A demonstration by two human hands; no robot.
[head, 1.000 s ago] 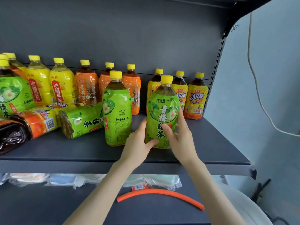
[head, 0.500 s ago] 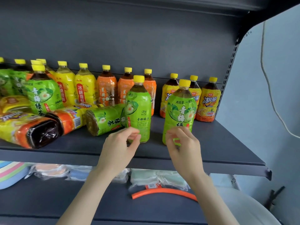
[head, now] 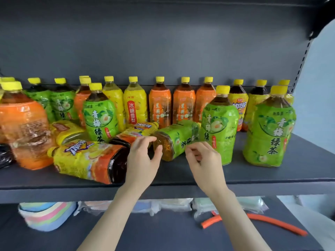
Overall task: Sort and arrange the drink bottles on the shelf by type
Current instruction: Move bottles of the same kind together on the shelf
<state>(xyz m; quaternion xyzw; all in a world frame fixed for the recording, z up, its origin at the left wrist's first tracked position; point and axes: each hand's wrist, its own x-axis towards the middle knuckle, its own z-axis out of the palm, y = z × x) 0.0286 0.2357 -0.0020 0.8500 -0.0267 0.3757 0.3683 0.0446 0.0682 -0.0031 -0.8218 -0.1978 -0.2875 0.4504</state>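
Observation:
A green-label tea bottle [head: 181,138] lies on its side mid-shelf, its base toward me. My left hand [head: 143,160] hovers at that base, fingers relaxed, thumb close to it. My right hand [head: 203,163] sits just right of the base with loosely curled fingers, holding nothing. Upright green bottles stand at the centre right [head: 220,124], far right [head: 270,127] and centre left [head: 98,118]. A yellow-orange iced tea bottle [head: 85,160] lies in front at the left, and another [head: 137,129] lies behind my left hand.
The back row holds orange bottles [head: 159,105], yellow bottles [head: 135,105] and more green and yellow-orange ones. A large orange bottle [head: 23,131] stands near the left. The grey shelf [head: 299,169] has bare room at the front right. Below lie an orange hose [head: 262,221] and stacked cloths [head: 47,216].
Both hands let go of the upright green bottle at the right and moved left to the lying green bottle. My view swung left and closer.

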